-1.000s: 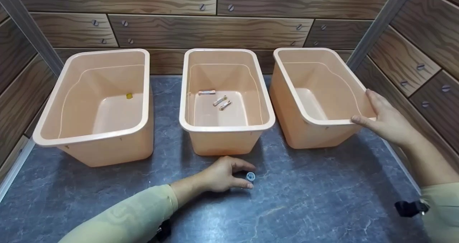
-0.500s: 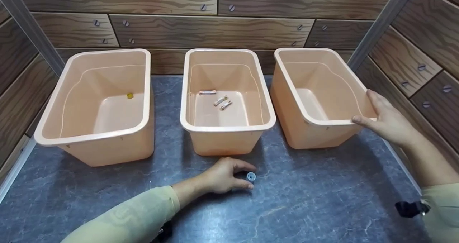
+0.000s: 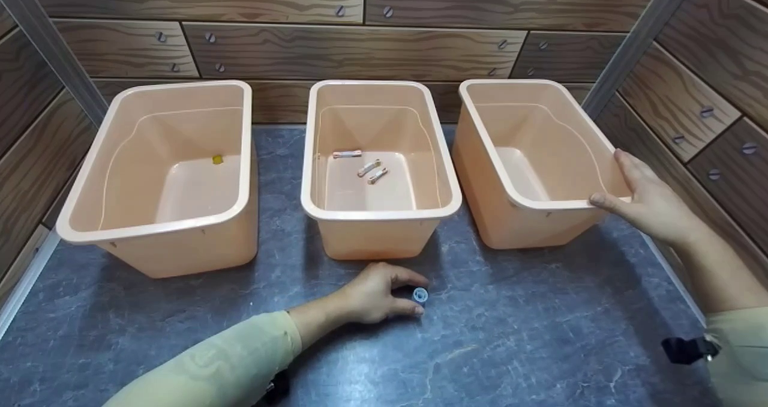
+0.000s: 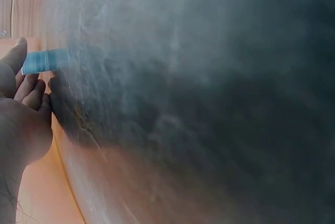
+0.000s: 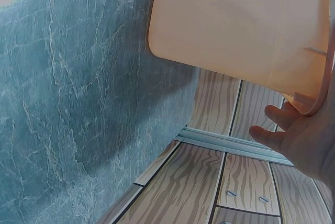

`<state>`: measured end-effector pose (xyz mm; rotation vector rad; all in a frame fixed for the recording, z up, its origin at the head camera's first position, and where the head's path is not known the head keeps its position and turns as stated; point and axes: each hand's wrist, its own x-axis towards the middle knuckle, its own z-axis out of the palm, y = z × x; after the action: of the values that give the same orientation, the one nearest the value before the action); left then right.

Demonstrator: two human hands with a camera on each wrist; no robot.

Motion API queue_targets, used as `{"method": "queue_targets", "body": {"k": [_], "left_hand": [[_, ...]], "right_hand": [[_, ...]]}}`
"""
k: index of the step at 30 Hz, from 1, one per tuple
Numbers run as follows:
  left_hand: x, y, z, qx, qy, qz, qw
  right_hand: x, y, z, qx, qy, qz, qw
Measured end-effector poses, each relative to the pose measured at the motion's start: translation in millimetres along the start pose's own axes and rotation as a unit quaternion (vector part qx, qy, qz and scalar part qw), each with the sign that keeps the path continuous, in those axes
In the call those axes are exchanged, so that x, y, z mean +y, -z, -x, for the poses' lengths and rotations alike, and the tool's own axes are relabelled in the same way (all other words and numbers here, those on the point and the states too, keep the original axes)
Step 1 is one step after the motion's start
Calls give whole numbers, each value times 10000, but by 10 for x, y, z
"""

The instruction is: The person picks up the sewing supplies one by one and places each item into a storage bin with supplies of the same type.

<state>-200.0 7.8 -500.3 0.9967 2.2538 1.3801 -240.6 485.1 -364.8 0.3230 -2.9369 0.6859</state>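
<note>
Near the front of the middle bin, my left hand (image 3: 375,293) pinches a small light-blue bottle cap (image 3: 420,296) between thumb and fingertips, low at the table. In the left wrist view the cap (image 4: 46,60) shows ribbed sides beside the thumb of the left hand (image 4: 26,114). At the right, my right hand (image 3: 654,206) grips the front right corner of the peach plastic bin (image 3: 555,230), thumb on its front rim. The right wrist view shows fingers of this hand (image 5: 303,140) under the rim of that bin (image 5: 230,25).
The middle bin (image 3: 378,239) holds three small, short stick-like pieces (image 3: 369,167). Inside the left bin (image 3: 180,254) lies a small yellow piece (image 3: 218,159). Wood-patterned walls (image 3: 354,53) enclose the back and sides of the dark marbled table (image 3: 510,347).
</note>
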Motion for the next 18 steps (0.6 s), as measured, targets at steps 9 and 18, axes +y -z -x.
{"method": "queue_targets", "body": {"k": [9, 18], "left_hand": [[11, -15, 5, 68, -24, -7, 10000], [4, -15, -1, 96, -20, -171, 9998]], "right_hand": [[-8, -3, -6, 18, -67, -6, 10000], [-3, -9, -11, 43, -40, 11, 10000]]}}
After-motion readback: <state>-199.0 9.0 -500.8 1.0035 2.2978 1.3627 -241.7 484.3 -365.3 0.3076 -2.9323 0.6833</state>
